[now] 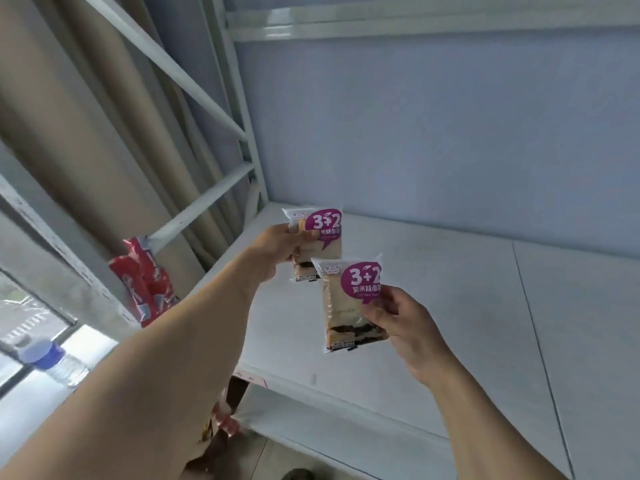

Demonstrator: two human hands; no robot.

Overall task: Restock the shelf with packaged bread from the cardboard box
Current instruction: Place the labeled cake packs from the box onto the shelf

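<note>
While both arms reach over the white shelf, each hand grips bread.
My left hand pinches the far packet; my right hand clasps the near packet.

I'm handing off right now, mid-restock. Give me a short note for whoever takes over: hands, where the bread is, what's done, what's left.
Left hand: grips one bread packet by its left edge, held over the back left corner of the shelf.
Right hand: grips a second bread packet by its right edge, nearer the shelf's front.
Both packets are upright, labels facing the camera, not yet set down.
Done: no bread stands on the visible part of the shelf.
Left: place both packets, then fetch more. The cardboard box is out of view.
Off to the left: red packaging and a water bottle.
</note>
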